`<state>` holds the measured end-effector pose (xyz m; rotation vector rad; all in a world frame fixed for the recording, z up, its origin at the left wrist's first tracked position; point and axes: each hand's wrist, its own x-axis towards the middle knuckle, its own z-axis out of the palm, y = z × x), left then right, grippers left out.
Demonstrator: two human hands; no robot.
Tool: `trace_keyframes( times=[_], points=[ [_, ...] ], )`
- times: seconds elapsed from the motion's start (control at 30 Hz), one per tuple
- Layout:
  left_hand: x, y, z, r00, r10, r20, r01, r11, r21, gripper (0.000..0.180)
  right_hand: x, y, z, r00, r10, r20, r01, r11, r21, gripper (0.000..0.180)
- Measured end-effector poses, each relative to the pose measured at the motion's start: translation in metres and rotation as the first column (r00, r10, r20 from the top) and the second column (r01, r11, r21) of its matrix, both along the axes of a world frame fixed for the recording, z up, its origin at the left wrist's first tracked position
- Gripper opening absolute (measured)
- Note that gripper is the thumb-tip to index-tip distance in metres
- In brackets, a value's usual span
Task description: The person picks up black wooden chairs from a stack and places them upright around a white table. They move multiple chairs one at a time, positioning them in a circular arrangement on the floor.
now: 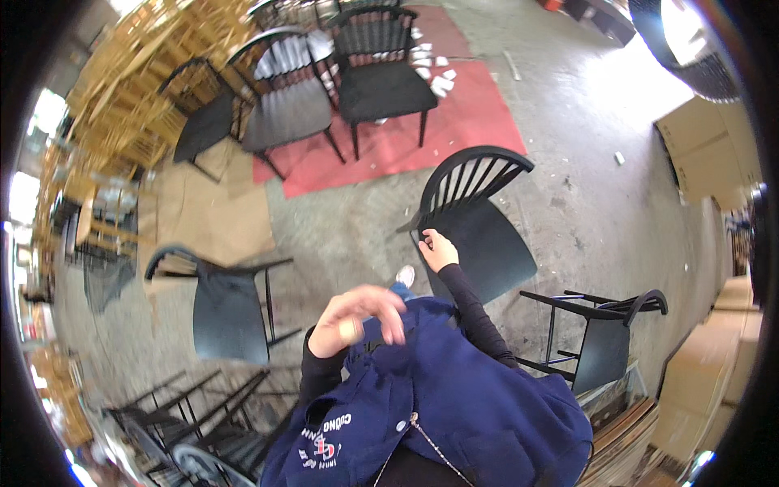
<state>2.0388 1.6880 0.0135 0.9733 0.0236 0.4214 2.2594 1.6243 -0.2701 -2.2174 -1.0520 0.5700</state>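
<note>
In front of me stands a black spindle-back chair point(489, 252), upright, its curved back on the far side. My right hand point(439, 250) is over the left part of its seat, close to the spindles. The fingers are loosely bent and apart; whether they touch the seat I cannot tell. My left hand point(357, 318) is raised before my body, slightly blurred, with fingers spread and curved and nothing in it. A tan wrap point(350, 330) shows on its thumb.
Another black chair point(230, 315) lies tipped at the left, and one more point(607, 345) lies at the right. Several black chairs point(383, 91) stand at the back by a red mat point(357, 172). Cardboard boxes point(698, 381) line the right; stacked wooden chairs point(122, 105) fill the far left.
</note>
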Motion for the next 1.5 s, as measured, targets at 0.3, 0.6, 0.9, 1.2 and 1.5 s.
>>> trace_keyframes(
  times=[0.3, 0.6, 0.9, 1.2, 1.5],
  points=[
    [0.066, 0.131, -0.121, 0.842, 0.097, -0.530, -0.295, 0.906, -0.303, 0.038, 0.058, 0.079, -0.045, 0.837, -0.449, -0.313, 0.377, 0.887, -0.265, 0.066],
    [0.298, 0.307, -0.201, 0.675, -0.329, -0.661, 0.326, 0.936, -0.133, 0.034, 0.070, 0.111, -0.066, 0.163, -0.618, -0.769, 0.569, 0.696, -0.439, 0.044],
    [0.509, 0.284, -0.317, 0.374, -0.403, -0.836, 0.820, 0.564, 0.095, 0.049, 0.020, 0.120, -0.031, 0.140, -0.942, -0.306, 0.731, 0.306, -0.609, 0.045],
    [0.406, 0.195, -0.371, 0.095, -0.481, -0.872, 0.902, 0.411, -0.129, 0.035, -0.126, 0.130, -0.017, 0.226, -0.957, -0.181, 0.676, 0.288, -0.678, 0.025],
    [0.311, 0.123, -0.343, 0.083, -0.499, -0.862, 0.928, 0.354, -0.116, 0.029, -0.249, 0.076, -0.039, 0.197, -0.979, -0.049, 0.806, 0.191, -0.561, 0.023]
  ],
)
